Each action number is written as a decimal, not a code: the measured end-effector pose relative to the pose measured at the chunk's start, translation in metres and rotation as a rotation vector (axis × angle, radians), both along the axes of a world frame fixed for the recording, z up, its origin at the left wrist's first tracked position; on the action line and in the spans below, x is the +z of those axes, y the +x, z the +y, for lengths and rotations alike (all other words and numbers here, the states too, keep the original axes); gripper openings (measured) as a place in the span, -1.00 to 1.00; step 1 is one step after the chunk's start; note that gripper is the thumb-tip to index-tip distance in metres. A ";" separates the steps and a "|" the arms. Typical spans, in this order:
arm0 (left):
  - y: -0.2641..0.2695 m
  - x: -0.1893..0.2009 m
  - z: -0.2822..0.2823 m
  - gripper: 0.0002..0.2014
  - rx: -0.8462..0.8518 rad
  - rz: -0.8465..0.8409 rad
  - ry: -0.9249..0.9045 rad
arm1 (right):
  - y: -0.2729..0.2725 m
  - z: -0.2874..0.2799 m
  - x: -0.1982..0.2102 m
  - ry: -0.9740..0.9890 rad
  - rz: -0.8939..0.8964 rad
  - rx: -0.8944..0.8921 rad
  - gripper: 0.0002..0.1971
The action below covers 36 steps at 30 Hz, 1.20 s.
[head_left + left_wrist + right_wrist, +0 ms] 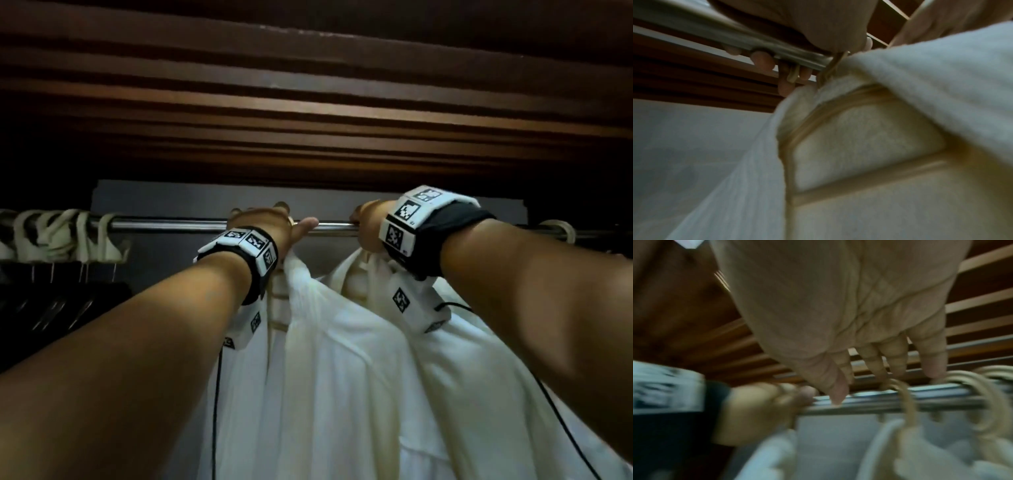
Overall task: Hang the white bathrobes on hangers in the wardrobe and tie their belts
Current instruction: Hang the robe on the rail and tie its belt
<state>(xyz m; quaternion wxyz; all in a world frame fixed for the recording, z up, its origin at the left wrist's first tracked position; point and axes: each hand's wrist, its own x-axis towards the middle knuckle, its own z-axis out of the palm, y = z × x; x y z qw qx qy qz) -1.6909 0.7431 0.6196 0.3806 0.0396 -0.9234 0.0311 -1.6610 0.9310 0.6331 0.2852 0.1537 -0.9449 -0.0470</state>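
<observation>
White robes (pixel 342 359) hanging under steel rail (pixel 171 224), left hand (pixel 263 222) curled over rail by a hanger hook (pixel 830 68), right hand (pixel 849 313) fingers extended, touching rail.

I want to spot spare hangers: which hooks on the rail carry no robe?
The bunch of hooks at the rail's far left, with dark bare hangers below. The robes hang mid-rail, under both hands.
</observation>
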 end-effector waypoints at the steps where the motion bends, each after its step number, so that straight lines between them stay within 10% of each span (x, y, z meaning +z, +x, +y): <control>1: 0.000 -0.003 0.000 -0.40 -0.007 0.026 -0.005 | 0.016 -0.007 -0.004 -0.026 0.040 0.010 -0.55; 6: -0.001 -0.025 -0.017 -0.50 -0.129 0.197 -0.017 | 0.087 -0.029 -0.075 -0.091 -0.072 0.173 -0.42; 12: -0.001 -0.099 -0.038 -0.41 -0.436 0.497 0.242 | 0.066 -0.029 -0.165 -0.017 0.042 -0.041 -0.11; 17: -0.032 -0.164 -0.060 -0.19 -0.320 0.195 0.393 | 0.054 -0.054 -0.167 -0.056 0.130 -0.130 -0.38; 24: -0.023 -0.111 -0.075 -0.88 -0.384 0.051 0.643 | 0.028 -0.099 -0.152 -0.312 0.122 -0.201 -0.24; 28: -0.014 -0.092 -0.077 -0.85 -0.417 0.126 0.595 | 0.021 -0.094 -0.152 -0.322 0.140 -0.216 -0.28; 31: -0.010 -0.087 -0.072 -0.47 -0.335 -0.049 0.484 | 0.021 -0.090 -0.150 -0.331 0.149 -0.205 -0.40; 36: -0.002 -0.071 -0.072 -0.75 -0.330 -0.081 0.304 | 0.024 -0.087 -0.141 -0.291 0.128 -0.266 -0.47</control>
